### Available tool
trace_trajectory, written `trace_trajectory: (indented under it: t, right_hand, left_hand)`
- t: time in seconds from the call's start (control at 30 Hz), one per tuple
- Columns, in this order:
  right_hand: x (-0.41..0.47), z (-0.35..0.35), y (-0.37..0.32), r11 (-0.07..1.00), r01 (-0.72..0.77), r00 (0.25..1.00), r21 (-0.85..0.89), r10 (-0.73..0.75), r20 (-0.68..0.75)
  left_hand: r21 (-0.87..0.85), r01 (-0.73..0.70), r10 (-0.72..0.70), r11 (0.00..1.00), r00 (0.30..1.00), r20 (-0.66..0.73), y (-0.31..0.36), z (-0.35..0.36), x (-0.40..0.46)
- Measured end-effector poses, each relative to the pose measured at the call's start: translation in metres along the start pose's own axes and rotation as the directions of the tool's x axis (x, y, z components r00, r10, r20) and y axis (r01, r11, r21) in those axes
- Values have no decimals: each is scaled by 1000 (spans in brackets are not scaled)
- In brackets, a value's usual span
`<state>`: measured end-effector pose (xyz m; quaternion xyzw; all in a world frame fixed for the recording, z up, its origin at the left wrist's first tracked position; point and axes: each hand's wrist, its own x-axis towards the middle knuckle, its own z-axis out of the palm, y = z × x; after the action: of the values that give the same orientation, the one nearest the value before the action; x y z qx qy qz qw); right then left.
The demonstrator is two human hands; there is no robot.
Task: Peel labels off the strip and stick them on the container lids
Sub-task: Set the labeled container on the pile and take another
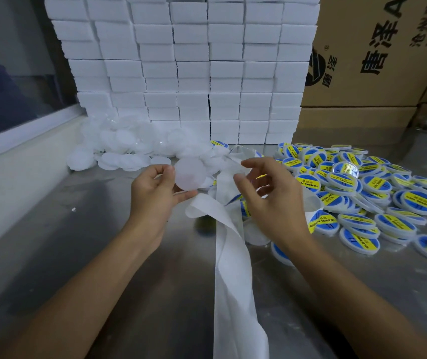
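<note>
Steel tabletop [77,255], brushed and dully reflective, spread beneath both forearms. Left hand [152,193] raised over it, thumb and curled fingers pinching a blank lid [189,174] by its edge: a thin, round, frosted translucent disc, held upright with its flat face toward the camera. Right hand [267,195] just beside it, fingers loosely curled and spread, thumb and forefinger tips close together near the backing strip [229,255]; cannot tell whether anything is pinched between them. Strip itself a long white ribbon of matte paper, looping and twisting from behind the right hand, folding over once below the lid, then trailing down the table toward the near edge. Heap of unlabelled lids [121,149] at the back left, milky white, overlapping like scales. Pile of labelled lids [362,193] spread at the right, each a shallow white disc topped with a glossy round sticker, blue with a yellow diagonal band and dark print. Wall of white boxes [189,68] behind, small rectangular blocks stacked in tight columns. Brown corrugated cardboard cartons [375,60] at the back right, printed with large black characters. Dark window pane with pale frame [20,130] along the left.
</note>
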<state>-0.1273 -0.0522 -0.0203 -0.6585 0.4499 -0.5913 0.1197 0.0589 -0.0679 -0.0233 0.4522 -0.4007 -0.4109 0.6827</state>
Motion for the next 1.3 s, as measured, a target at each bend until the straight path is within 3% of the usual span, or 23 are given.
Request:
trace_trajectory:
  t: [0.23,0.47,0.67,0.9,1.13,1.3]
  right_hand:
    - [-5,3,-7,957,-167,977,237,128,171]
    - [-3,5,-6,908,-230,968,350,175,181]
    - [-5,7,-3,937,-214,969,277,168,181]
    - [1,0,0,993,-78,996,91,81,-34]
    - [5,-5,-4,962,-135,982,238,162,-97]
    - [5,-4,-9,883,-258,964,392,261,47]
  left_hand:
    - [-167,147,-120,975,980,158,12,19,-23]
    - [-205,207,-146,957,950,276,10,16,-25]
    - [-204,219,-160,954,949,272,5,13,-25]
    - [-252,245,-188,936,955,230,4,8,-20]
    - [-247,264,-204,932,948,244,3,7,-21]
    - [-242,266,-203,933,945,256,3,8,-22]
